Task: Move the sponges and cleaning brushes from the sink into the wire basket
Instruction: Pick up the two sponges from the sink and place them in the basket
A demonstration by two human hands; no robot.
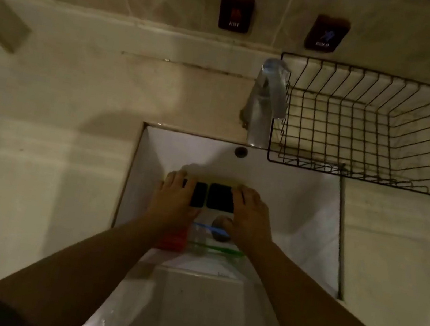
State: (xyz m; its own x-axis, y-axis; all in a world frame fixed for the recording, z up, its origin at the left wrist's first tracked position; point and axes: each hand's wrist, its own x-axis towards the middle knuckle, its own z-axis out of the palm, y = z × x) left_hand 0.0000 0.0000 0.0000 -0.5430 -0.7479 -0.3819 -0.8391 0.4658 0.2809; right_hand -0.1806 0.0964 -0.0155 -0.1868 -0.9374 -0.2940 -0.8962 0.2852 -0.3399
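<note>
Two dark-topped sponges with yellow edges lie side by side in the white sink (pixel 298 218). My left hand (pixel 174 198) rests on the left sponge (pixel 199 194), fingers over its left side. My right hand (pixel 251 219) covers the right edge of the right sponge (pixel 221 197). Whether either hand has a firm hold is unclear. Nearer me in the sink lie a blue-handled brush (pixel 210 228), a green-handled brush (pixel 218 249) and a red sponge (pixel 172 240), partly under my left wrist. The black wire basket (pixel 369 125) stands empty on the counter at the back right.
A chrome tap (pixel 267 100) stands between the sink and the basket's left side. The sink drain (pixel 221 230) sits by my right thumb. Hot and cold labels (pixel 236 11) are on the tiled wall. Beige counter (pixel 45 122) stretches to the left.
</note>
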